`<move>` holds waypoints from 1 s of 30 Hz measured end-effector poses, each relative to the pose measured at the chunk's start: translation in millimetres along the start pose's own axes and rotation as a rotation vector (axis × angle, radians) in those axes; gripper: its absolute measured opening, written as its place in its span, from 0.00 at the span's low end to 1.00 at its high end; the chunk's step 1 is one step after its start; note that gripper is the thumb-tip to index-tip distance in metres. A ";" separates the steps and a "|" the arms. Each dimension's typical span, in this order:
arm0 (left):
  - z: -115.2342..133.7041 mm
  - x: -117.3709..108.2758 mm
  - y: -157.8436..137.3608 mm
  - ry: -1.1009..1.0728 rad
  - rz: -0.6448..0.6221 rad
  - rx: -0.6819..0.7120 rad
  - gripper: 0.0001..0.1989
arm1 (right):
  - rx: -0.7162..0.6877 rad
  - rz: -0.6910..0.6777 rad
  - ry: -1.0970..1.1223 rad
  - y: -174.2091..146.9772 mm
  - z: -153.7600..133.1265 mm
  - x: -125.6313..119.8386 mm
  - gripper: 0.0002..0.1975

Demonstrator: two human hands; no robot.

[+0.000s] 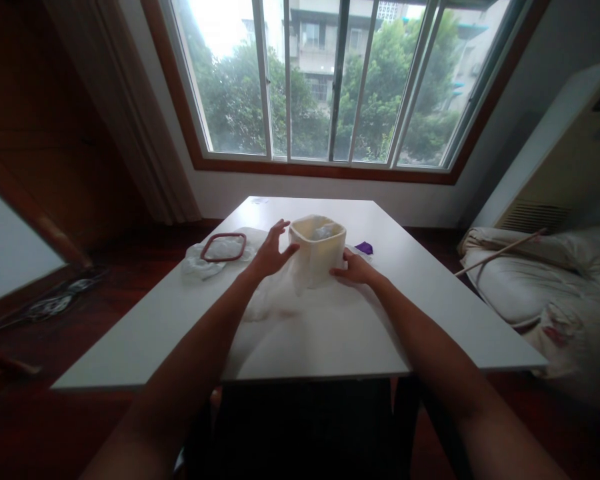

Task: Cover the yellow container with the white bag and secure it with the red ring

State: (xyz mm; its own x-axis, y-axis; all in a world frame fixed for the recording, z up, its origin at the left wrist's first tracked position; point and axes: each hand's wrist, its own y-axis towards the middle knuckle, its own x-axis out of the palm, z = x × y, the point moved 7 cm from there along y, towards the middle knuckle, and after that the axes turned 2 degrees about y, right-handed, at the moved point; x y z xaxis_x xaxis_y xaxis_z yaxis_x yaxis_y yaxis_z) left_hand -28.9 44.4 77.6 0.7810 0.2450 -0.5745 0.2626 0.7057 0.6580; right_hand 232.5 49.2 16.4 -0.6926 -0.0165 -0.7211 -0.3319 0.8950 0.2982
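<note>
A cream-white square waste bin (325,260) stands on the white table. Crumpled clear plastic (325,231) shows in its mouth, and a thin whitish plastic bag (275,290) lies against its left front side. My left hand (274,250) is at the bin's left side, fingers spread, thumb close to the wall; whether it touches is unclear. At the lower right side my right hand (356,268) grips the bin, its thumb toward the front and its fingers along the side.
To the left, a dark red square ring (223,247) rests on a crumpled white plastic bag (205,265). A small purple thing (365,248) lies behind my right hand. The white table (145,343) ends just in front of me. A cushioned seat (505,267) with a stick (500,253) stands at right.
</note>
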 end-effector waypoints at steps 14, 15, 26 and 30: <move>-152.1 -66.5 -35.9 0.669 -0.135 -0.674 0.14 | -0.041 0.256 0.124 3.3 -1.3 -29.5 0.29; -151.4 -66.5 -33.4 0.673 -0.122 -0.670 0.14 | -0.048 0.289 0.124 2.5 -3.8 -32.7 0.28; 0.3 -77.6 2.2 0.577 0.350 -0.068 0.09 | -0.188 0.506 0.147 -10.3 -47.3 -47.9 0.25; 53.6 -52.9 5.0 0.410 0.300 0.147 0.09 | -0.244 0.540 0.126 -18.7 -67.0 -48.7 0.31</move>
State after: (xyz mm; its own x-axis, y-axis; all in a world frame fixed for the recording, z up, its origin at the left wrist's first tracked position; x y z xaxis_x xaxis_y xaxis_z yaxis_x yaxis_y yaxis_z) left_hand -38.5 -0.7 137.4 0.5561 0.6826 -0.4742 0.1616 0.4709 0.8673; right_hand 229.6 3.4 87.9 -0.8698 0.3453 -0.3525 -0.0393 0.6635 0.7471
